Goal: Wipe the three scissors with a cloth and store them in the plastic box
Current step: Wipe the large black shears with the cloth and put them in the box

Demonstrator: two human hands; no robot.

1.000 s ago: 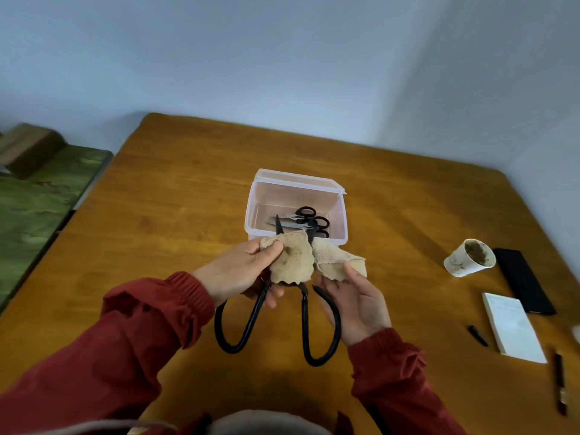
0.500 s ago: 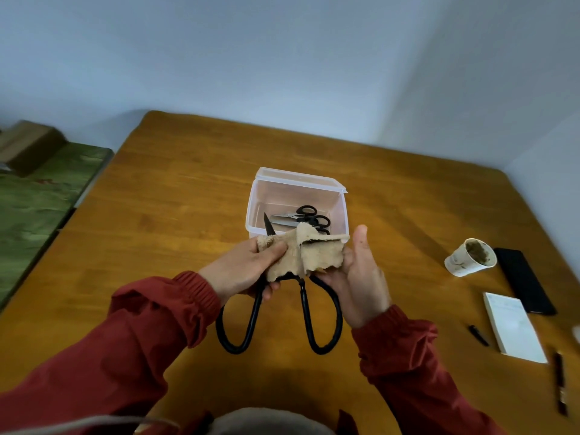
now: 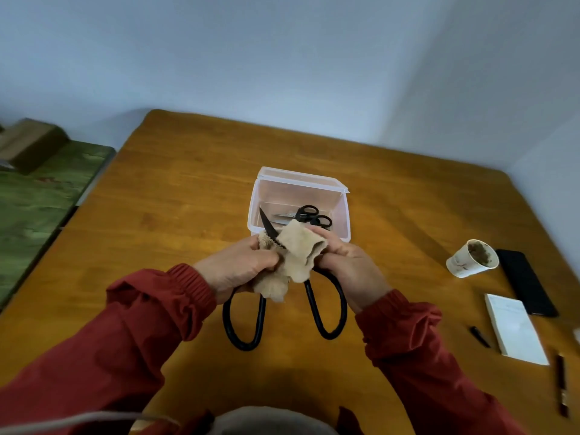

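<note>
Your right hand (image 3: 348, 262) has come back in since half a second ago: then its fingers were spread beside the cloth (image 3: 293, 255), now they are curled shut over the cloth and the hidden blade of the big scissors (image 3: 284, 306). Your left hand (image 3: 238, 268) is likewise clenched, gripping cloth and scissors just below the pivot. The free blade tip has swung left and now points up over the near wall of the box (image 3: 343, 215). That suggests you are mid-wipe on the last pair, not yet ready to store it.

The big scissors hang just in front of the box, above the table (image 3: 175, 196), held apart from it. They are matte black metal with long, wide loop handles and short pointed blades. The cloth is beige, soft and nappy, bunched into folds between your hands. The box is clear, thin plastic, rectangular, its hinged lid standing open at the far side. Inside it lie smaller scissors (image 3: 303, 216) with shiny blades and black ring handles; whether one pair or two I cannot quite tell, likely two.
</note>
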